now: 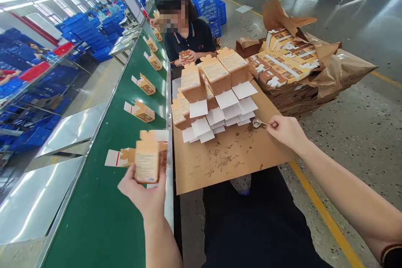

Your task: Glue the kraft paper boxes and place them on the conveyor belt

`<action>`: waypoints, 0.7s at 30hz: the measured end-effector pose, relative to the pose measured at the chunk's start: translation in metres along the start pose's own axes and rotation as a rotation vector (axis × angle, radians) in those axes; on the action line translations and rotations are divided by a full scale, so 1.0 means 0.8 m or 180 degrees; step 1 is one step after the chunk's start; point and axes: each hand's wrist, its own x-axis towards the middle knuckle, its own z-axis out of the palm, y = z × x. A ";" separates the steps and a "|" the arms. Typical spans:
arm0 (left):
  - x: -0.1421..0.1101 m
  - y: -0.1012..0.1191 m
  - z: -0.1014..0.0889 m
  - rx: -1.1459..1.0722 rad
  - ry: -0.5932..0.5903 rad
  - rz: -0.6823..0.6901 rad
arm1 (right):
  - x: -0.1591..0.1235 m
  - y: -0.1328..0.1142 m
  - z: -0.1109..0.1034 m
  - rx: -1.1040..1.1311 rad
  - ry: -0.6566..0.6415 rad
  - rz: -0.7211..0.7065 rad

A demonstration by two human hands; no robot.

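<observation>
My left hand (146, 192) grips a small orange-and-white carton (147, 161) upright over the edge of the green conveyor belt (103, 209); its top flaps stand up. Behind it, another such carton (127, 157) lies on the belt, white flap to the left. My right hand (287, 132) pinches a thin stick (264, 124), whose far end reaches a small clear round dish (256, 122). The dish is on a brown cardboard sheet (226, 167) marked with dark smudges. A stack of cartons (216, 73) stands on this sheet, several white flaps sticking out toward me.
Several more cartons (143, 84) stand spaced along the belt. Across the stack sits a co-worker (191, 35) holding a brown carton (185, 55). To the right, a paper-wrapped bale (289, 96) holds flat printed cartons. Blue crates (207, 6) are stacked behind.
</observation>
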 end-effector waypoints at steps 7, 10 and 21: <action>-0.102 0.018 0.028 0.0277 -0.0837 -0.0075 | 0.030 -0.007 0.012 -0.0346 -0.0328 0.0003; -0.107 0.006 0.031 -0.0004 -0.1329 -0.0561 | 0.023 -0.006 0.006 -0.0290 -0.0274 0.0054; -0.041 -0.012 0.047 -0.0555 -0.1813 -0.1951 | -0.051 -0.007 0.000 0.0759 0.0211 0.0594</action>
